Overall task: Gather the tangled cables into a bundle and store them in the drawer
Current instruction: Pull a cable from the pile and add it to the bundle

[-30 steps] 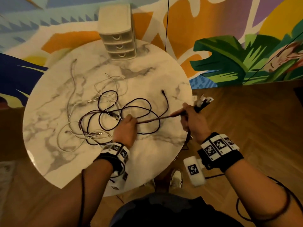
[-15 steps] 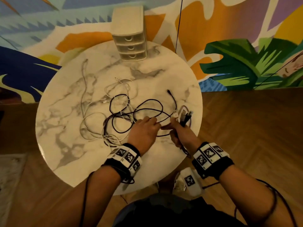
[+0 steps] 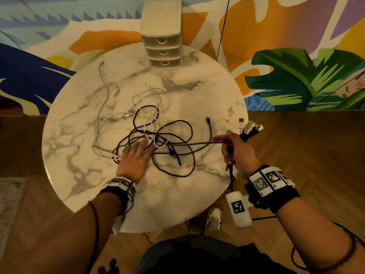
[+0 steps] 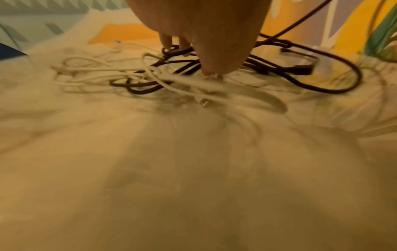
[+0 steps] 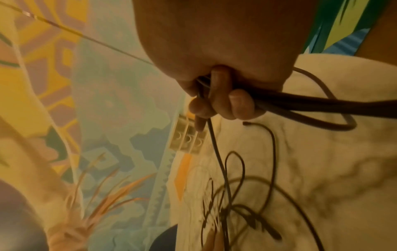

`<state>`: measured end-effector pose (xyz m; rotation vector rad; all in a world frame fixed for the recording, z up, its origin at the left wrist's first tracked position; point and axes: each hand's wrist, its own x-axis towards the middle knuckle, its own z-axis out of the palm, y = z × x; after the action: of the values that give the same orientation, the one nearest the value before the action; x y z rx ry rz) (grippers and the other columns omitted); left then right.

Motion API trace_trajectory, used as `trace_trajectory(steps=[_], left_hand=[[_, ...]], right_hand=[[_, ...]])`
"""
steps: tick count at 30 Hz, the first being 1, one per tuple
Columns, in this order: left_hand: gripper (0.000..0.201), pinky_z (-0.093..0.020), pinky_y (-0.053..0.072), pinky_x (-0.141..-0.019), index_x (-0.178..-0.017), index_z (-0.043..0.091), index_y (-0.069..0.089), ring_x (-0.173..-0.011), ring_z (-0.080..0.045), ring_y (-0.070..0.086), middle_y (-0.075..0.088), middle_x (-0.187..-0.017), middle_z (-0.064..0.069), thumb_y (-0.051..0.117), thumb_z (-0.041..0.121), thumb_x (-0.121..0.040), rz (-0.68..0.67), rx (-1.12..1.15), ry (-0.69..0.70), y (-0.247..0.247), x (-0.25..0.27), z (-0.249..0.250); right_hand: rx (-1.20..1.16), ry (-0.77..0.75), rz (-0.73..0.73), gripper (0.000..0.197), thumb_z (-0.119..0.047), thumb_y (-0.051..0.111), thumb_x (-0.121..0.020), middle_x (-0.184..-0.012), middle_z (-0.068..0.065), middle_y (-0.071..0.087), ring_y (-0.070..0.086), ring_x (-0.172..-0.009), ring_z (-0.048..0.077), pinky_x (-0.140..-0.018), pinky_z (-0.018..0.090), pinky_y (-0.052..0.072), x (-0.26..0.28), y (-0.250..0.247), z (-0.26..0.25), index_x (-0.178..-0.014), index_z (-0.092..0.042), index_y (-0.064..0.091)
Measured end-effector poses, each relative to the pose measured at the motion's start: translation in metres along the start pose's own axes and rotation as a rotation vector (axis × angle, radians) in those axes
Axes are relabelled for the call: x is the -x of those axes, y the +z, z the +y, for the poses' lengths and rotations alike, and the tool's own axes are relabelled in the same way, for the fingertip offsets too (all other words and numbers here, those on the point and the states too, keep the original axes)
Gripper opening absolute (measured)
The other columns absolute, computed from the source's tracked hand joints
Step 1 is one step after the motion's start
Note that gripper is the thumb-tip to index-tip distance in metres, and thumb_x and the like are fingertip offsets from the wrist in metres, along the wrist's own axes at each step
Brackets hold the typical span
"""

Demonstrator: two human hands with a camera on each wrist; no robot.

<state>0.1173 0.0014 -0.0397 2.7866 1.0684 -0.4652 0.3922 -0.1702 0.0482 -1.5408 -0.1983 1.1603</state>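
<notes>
A tangle of black cables [image 3: 173,143] and thin white cables [image 3: 150,99] lies on the round marble table [image 3: 79,135]. My left hand [image 3: 136,155] lies flat on the tangle with straight fingers; in the left wrist view its fingertips [image 4: 212,68] press down among white cables [image 4: 103,71] and black cables [image 4: 333,78]. My right hand [image 3: 235,149], at the table's right edge, grips a bunch of black cable with plug ends [image 3: 250,129] sticking out above the fist; a strand runs taut from it to the tangle. The right wrist view shows curled fingers [image 5: 238,105] round black cables [image 5: 300,103].
A small beige three-drawer unit [image 3: 163,48] stands at the table's far edge, all drawers closed. A painted mural wall [image 3: 296,56] rises behind the table. Wooden floor [image 3: 316,145] lies to the right. My shoe [image 3: 214,219] shows under the near table edge.
My hands, close together half a second ago, have parted. The right hand moved right and pulled a black strand taut; the left hand let go, moved left and flattened onto the tangle.
</notes>
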Motion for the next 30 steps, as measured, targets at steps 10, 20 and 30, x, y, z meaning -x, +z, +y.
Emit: trace_trajectory(steps=[10, 20, 30], left_hand=[[0.063, -0.039, 0.05, -0.086, -0.145, 0.023, 0.031, -0.114, -0.029, 0.054, 0.03, -0.15, -0.007, 0.055, 0.028, -0.087, 0.183, 0.496, 0.12, -0.051, 0.02, 0.094], [0.022, -0.031, 0.04, -0.083, -0.106, 0.008, 0.063, -0.1, -0.029, 0.058, 0.062, -0.108, -0.011, 0.046, 0.018, -0.096, 0.068, 0.596, -0.025, -0.04, -0.025, 0.06], [0.041, -0.039, 0.041, -0.097, -0.126, 0.014, 0.053, -0.12, -0.034, 0.047, 0.049, -0.133, -0.013, 0.036, 0.037, -0.096, 0.01, 0.413, -0.103, -0.019, -0.012, 0.042]], right_hand=[[0.087, 0.014, -0.005, 0.055, -0.033, 0.036, -0.1, -0.038, 0.004, 0.042, 0.028, -0.033, 0.014, -0.039, 0.023, 0.02, 0.008, 0.013, 0.007, -0.074, 0.001, 0.069], [-0.197, -0.091, 0.039, 0.058, -0.035, 0.037, -0.1, -0.044, 0.005, 0.036, 0.024, -0.034, 0.012, -0.035, 0.02, 0.021, 0.016, -0.012, -0.018, -0.06, -0.009, 0.07], [-0.362, -0.07, 0.187, 0.058, -0.041, 0.038, -0.099, -0.039, -0.004, 0.034, 0.024, -0.036, 0.009, -0.039, 0.022, 0.015, 0.005, -0.022, -0.005, -0.056, -0.01, 0.063]])
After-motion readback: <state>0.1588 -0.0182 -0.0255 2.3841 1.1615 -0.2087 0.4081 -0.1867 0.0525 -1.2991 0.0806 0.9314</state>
